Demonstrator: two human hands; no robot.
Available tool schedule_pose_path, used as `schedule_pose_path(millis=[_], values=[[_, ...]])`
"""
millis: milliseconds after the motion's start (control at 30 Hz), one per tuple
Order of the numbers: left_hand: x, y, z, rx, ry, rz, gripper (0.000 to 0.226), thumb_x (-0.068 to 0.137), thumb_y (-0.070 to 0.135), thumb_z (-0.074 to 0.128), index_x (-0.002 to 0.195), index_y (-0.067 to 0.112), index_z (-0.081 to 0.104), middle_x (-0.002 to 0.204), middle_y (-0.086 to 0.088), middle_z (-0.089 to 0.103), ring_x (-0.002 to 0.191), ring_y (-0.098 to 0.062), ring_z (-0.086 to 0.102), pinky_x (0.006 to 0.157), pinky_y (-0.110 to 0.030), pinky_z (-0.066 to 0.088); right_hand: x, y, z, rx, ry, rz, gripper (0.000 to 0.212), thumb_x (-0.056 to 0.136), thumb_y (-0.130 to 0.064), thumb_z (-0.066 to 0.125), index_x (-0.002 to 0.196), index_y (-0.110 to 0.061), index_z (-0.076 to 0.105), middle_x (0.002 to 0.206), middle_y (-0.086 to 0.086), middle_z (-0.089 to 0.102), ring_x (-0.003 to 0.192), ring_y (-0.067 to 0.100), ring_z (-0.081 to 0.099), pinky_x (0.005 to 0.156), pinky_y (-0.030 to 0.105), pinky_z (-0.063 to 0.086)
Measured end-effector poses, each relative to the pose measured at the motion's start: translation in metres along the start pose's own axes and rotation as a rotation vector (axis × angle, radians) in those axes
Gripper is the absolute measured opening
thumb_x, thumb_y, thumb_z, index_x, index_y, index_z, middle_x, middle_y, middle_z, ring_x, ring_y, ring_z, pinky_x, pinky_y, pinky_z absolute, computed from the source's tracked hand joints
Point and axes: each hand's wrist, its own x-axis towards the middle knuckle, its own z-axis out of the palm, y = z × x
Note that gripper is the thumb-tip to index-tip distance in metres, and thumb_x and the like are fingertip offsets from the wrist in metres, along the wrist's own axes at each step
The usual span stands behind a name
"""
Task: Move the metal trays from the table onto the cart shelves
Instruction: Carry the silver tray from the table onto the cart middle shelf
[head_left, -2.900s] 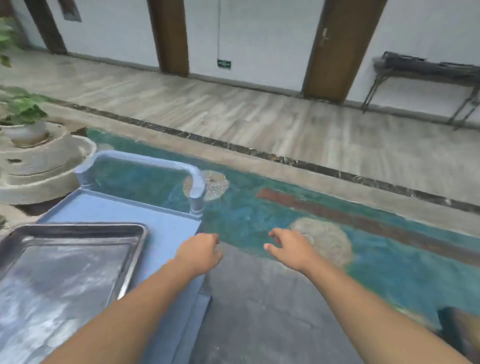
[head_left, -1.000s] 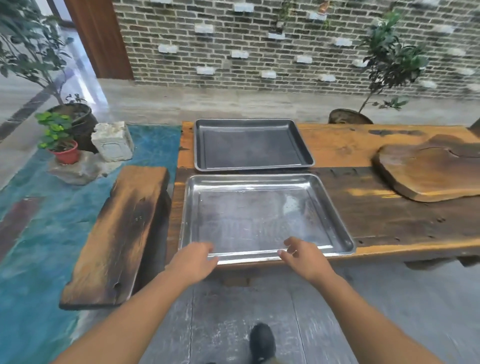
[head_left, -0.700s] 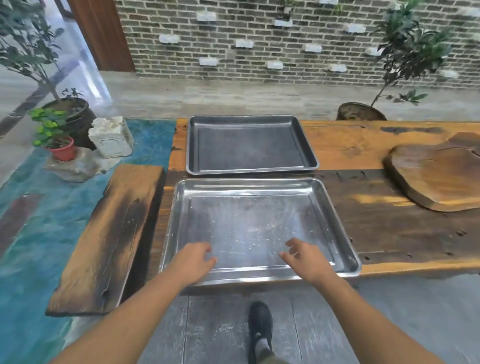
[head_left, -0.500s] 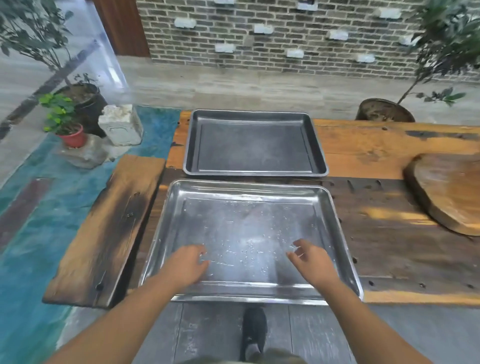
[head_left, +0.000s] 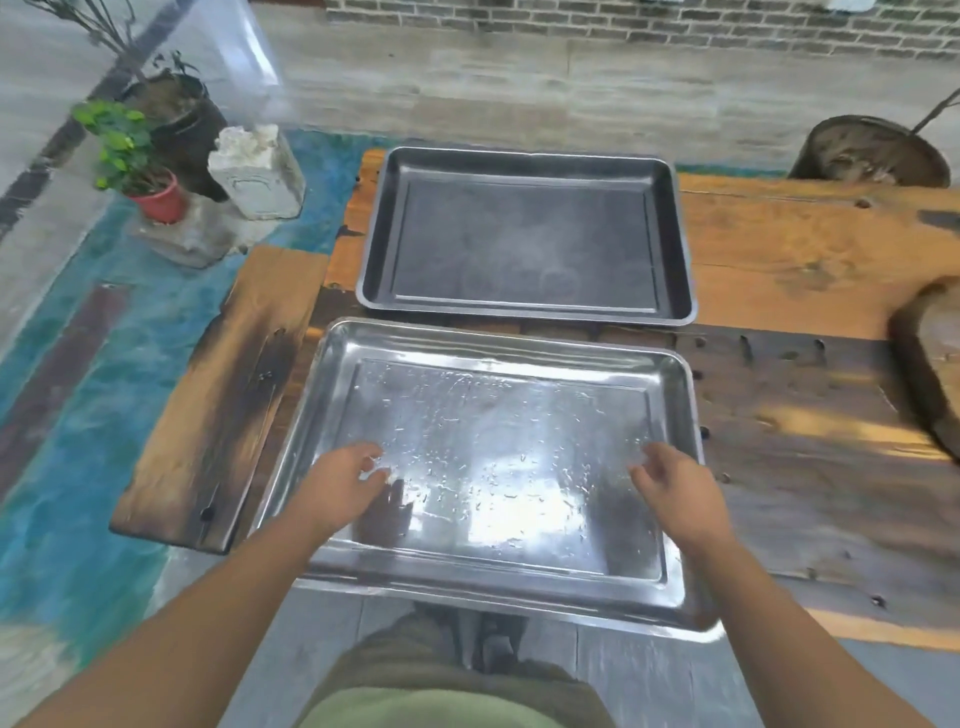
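The shiny tray (head_left: 493, 343) lies at the near edge of the table (head_left: 805, 415), its long side running left to right. Above it the left hand (head_left: 340, 486) and the right hand (head_left: 675, 488) hang loosely curled, holding nothing, each toward one short side.

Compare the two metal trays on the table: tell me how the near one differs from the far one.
Finish: the near tray is mirror-bright silver; the far tray is dull dark grey.
Surface: the near tray is flecked with specks or droplets; the far tray looks plain.
Hands: the left hand and right hand reach over the near tray, neither over the far tray.
Both are empty, shallow rectangles lying flat on the table.
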Motion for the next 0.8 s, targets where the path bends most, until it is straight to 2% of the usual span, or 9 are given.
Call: schedule_pose_path(millis=[133,200,300,400,533,700,800], values=[[0.019,-0.017,-0.006,0.005,0.078,-0.003,0.030,0.090,0.019,0.067,0.119,0.009,0.065,0.112,-0.011,0.069,0.104,-0.027,0.063,0.089,-0.033,0.046,0.004,0.015,-0.003,-0.073,0.069,-0.027,0.035,0.088,-0.026,0.068,0.118,-0.009,0.064,0.110,0.012,0.066,0.099,0.033,0.061,0.080,0.035,0.046],[0.031,-0.025,-0.012,0.031,0.139,0.002,0.032,0.089,0.017,0.068,0.119,0.005,0.065,0.116,-0.014,0.067,0.108,-0.031,0.061,0.095,-0.039,0.046,0.004,0.020,-0.002,-0.083,0.107,-0.012,0.035,0.086,-0.024,0.070,0.117,-0.010,0.062,0.110,0.014,0.060,0.103,0.035,0.055,0.080,0.035,0.043],[0.045,-0.035,-0.020,0.109,0.257,-0.001,0.038,0.087,0.016,0.069,0.123,0.006,0.064,0.121,-0.021,0.062,0.103,-0.033,0.058,0.091,-0.043,0.047,0.005,0.030,-0.002,-0.093,0.153,0.044,0.042,0.083,-0.023,0.072,0.120,-0.010,0.057,0.113,0.016,0.052,0.108,0.037,0.047,0.085,0.040,0.044],[0.053,-0.044,-0.021,0.224,0.304,-0.032,0.053,0.084,0.024,0.071,0.133,0.009,0.053,0.132,-0.022,0.049,0.119,-0.041,0.046,0.097,-0.054,0.043,0.005,0.042,0.000,-0.043,0.162,0.162,0.064,0.082,-0.023,0.074,0.137,-0.013,0.045,0.132,0.018,0.043,0.123,0.034,0.039,0.104,0.044,0.038],[0.062,-0.058,-0.019,0.227,0.261,-0.137,0.078,0.083,0.031,0.074,0.148,0.016,0.031,0.150,-0.022,0.028,0.134,-0.044,0.032,0.107,-0.060,0.032,0.003,0.056,0.006,0.065,0.140,0.269,0.082,0.081,-0.025,0.076,0.148,-0.023,0.029,0.140,0.014,0.036,0.126,0.028,0.038,0.107,0.040,0.034],[0.068,-0.085,-0.018,0.060,0.279,-0.399,0.096,0.082,0.043,0.074,0.154,0.021,0.015,0.156,-0.020,0.020,0.140,-0.043,0.027,0.111,-0.067,0.024,-0.001,0.072,0.017,0.055,0.099,0.410,0.086,0.084,-0.037,0.073,0.151,-0.018,0.024,0.149,0.015,0.030,0.133,0.033,0.036,0.109,0.046,0.034],[0.067,-0.104,-0.016,0.080,0.236,-0.391,0.099,0.080,0.052,0.073,0.154,0.024,0.013,0.157,-0.019,0.020,0.140,-0.043,0.027,0.111,-0.066,0.025,-0.003,0.079,0.028,0.025,0.076,0.469,0.082,0.086,-0.042,0.069,0.151,-0.017,0.027,0.154,0.014,0.026,0.141,0.031,0.027,0.114,0.046,0.027]])
